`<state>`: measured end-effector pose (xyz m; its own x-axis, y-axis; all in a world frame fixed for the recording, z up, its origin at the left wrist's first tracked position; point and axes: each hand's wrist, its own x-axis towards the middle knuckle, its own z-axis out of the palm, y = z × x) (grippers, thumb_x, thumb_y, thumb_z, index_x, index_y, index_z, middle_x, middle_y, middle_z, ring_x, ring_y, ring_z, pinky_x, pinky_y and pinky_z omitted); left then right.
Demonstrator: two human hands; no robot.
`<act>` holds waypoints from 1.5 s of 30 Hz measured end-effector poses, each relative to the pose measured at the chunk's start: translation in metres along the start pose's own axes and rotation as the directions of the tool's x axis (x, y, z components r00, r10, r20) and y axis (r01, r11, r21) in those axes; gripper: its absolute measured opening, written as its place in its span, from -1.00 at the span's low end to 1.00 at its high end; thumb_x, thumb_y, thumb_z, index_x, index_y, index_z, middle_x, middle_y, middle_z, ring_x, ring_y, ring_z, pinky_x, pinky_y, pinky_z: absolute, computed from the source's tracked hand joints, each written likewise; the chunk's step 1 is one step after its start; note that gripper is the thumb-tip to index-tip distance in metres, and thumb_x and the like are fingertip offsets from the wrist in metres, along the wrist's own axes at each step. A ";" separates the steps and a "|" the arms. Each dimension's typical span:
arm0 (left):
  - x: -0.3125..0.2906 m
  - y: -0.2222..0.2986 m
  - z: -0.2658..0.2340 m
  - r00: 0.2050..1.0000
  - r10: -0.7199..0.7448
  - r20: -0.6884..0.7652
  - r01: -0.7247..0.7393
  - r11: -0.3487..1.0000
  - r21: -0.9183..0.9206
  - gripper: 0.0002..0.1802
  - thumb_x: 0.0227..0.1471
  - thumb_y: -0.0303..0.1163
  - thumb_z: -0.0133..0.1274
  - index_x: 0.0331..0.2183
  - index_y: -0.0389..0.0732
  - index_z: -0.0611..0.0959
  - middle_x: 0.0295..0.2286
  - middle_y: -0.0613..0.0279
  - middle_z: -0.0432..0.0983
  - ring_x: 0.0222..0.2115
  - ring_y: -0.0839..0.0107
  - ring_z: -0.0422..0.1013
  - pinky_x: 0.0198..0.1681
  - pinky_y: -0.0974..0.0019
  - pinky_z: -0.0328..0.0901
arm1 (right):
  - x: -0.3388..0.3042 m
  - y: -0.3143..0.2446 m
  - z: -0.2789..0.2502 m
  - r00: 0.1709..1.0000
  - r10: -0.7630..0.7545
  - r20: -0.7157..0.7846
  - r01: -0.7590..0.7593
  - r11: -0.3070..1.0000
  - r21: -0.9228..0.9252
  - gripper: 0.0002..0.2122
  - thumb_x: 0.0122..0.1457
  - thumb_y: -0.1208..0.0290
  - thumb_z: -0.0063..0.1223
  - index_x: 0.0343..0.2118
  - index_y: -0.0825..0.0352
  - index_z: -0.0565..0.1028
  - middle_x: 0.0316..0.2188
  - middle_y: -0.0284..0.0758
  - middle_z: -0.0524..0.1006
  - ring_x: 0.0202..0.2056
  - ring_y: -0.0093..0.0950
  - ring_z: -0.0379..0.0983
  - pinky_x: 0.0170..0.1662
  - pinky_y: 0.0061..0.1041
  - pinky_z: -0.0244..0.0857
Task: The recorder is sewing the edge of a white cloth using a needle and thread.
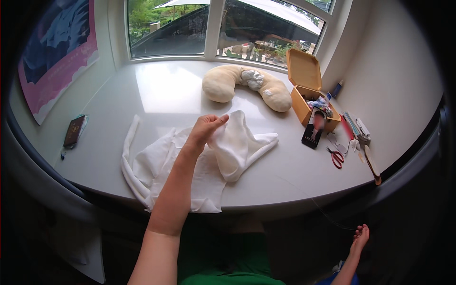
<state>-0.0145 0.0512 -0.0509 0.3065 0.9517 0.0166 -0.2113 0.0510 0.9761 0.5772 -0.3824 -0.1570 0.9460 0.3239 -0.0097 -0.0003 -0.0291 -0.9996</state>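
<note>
Daylight falls through a white-framed window (213,31) onto a white tabletop (107,114), well beyond the fingers, with a pink-bordered poster (52,66) on the wall to their left. Thumb and fingers of the left hand (209,130) are pinched together on an upper fold of white cloth (233,154); the fold hangs draped just right of the fingertips, while the rest lies crumpled below and left of them, ending in a long rolled strip (126,164). The right hand (361,235) is out past the table's near edge, its fingers curled together around a fine thread (317,204) that runs up and leftward toward the cloth. Whether thread and cloth join, or a needle is there, I cannot tell. Hand stitching looks partway along: the thread is drawn out long and the cloth lies loose, so some sewing seems left; finished seams are too faint to judge. Beyond the left fingers rests a beige U-shaped pillow (221,84) with a crumpled whitish patch at its middle. To their right stand a lidded wooden box (299,103), a smartphone (309,137) leaning against it, and, nearer the right fingers, red-handled scissors (337,159)
</note>
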 end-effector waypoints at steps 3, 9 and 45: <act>0.002 -0.003 0.001 0.998 0.051 -0.023 -0.047 0.988 0.146 -0.79 -0.04 -0.26 0.14 -0.52 -0.20 0.58 -0.59 0.38 0.48 -0.60 0.66 0.35 -0.50 0.55 0.25 | -0.016 0.021 0.004 0.979 0.102 0.179 -0.038 0.944 -0.327 -0.87 0.25 0.31 -0.22 -0.26 0.13 0.40 -0.53 -0.50 0.47 -0.69 -0.76 0.27 -0.68 -0.79 0.08; 0.002 -0.002 0.000 0.991 0.125 -0.042 -0.118 0.982 0.150 -0.88 -0.03 -0.42 0.08 -0.52 -0.25 0.57 -0.58 0.37 0.48 -0.57 0.66 0.35 -0.47 0.55 0.25 | -0.091 0.021 0.061 0.874 0.049 0.484 0.368 0.585 -0.723 -0.88 0.07 0.49 0.00 -0.35 0.39 0.50 -0.47 -0.32 0.49 -0.48 -0.52 0.47 -0.52 -0.57 0.32; -0.011 0.010 0.015 0.975 0.219 0.038 -0.222 0.966 0.131 -0.81 0.02 -0.36 0.08 -0.54 -0.24 0.51 -0.62 0.41 0.42 -0.62 0.70 0.27 -0.53 0.57 0.21 | -0.291 -0.121 0.491 0.321 -0.186 0.929 0.000 0.981 0.196 -0.81 0.11 0.33 0.06 -0.38 0.37 0.55 -0.56 -0.43 0.51 -0.55 -0.73 0.25 -0.45 -0.74 0.12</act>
<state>-0.0060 0.0364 -0.0375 0.2876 0.9276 0.2384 -0.1504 -0.2021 0.9677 0.1424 -0.0088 -0.0464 0.0028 0.9875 0.1574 -0.0640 0.1573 -0.9855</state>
